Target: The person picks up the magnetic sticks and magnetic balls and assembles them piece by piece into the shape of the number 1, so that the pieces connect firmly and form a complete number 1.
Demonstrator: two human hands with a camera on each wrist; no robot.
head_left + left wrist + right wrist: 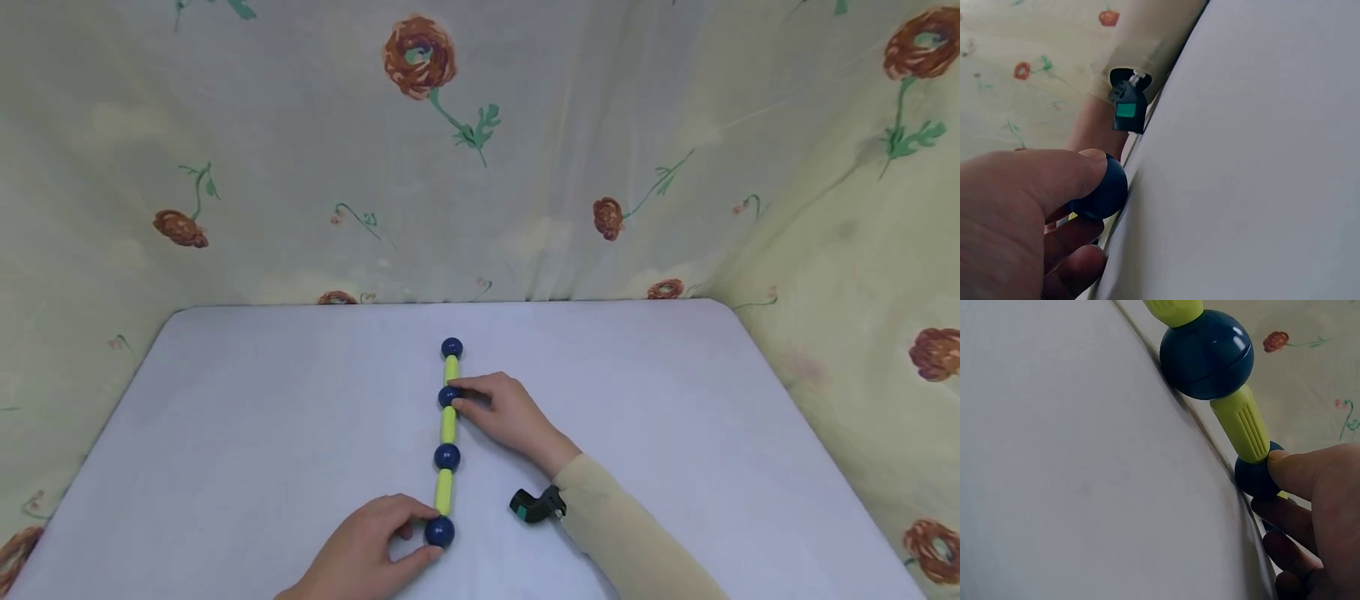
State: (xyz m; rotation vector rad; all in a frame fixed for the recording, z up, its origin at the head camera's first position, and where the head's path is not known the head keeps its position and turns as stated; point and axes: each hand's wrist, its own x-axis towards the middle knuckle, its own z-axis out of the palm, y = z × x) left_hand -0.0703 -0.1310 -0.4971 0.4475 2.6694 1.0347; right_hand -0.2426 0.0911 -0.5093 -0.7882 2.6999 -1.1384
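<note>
A straight chain of dark blue balls joined by yellow-green rods lies on the white table, running away from me in the head view. My left hand (369,546) pinches the nearest blue ball (439,532) between thumb and fingers; the left wrist view shows that ball (1105,190) under the thumb. Further up, my right hand (508,410) pinches the second ball from the far end (448,397). Between the two hands sit another blue ball (447,456) and ribbed rods, one of them (1242,424) close up in the right wrist view. The far end ball (452,347) is untouched.
The white table (262,417) has rounded far corners. A flowered cloth (300,150) hangs behind it and along both sides. A black wrist camera (537,505) with a teal patch sticks out at the right sleeve (630,525).
</note>
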